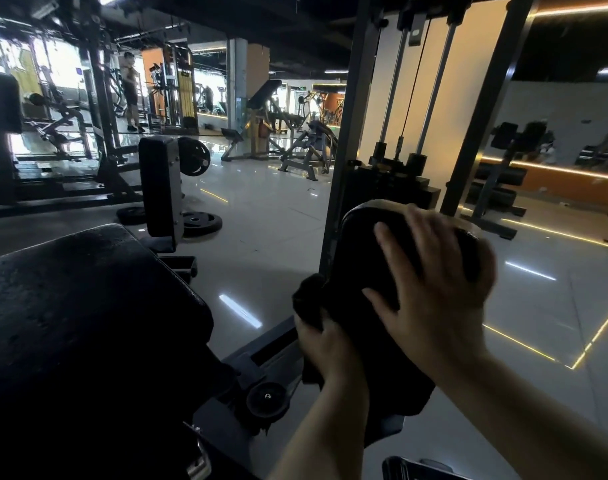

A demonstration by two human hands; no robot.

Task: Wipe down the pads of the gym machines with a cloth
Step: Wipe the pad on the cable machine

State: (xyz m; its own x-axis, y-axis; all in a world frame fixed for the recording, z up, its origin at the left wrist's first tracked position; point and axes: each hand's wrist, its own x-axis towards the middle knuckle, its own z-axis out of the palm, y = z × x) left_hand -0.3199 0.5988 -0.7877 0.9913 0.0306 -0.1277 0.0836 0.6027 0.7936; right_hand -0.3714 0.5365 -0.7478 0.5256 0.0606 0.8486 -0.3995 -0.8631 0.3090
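A dark, bunched fabric cloth [309, 299] is gripped in the curled fingers of the left hand [325, 344] against the lower left edge of the black, rounded vinyl machine pad [361, 251], while the right hand [434, 282] is laid flat on the pad's face, fingers spread and straight. The job is judged to be under way on this pad; whether the large black seat pad [88, 306] and the upright black pad [155, 185] beyond have been wiped cannot be told.
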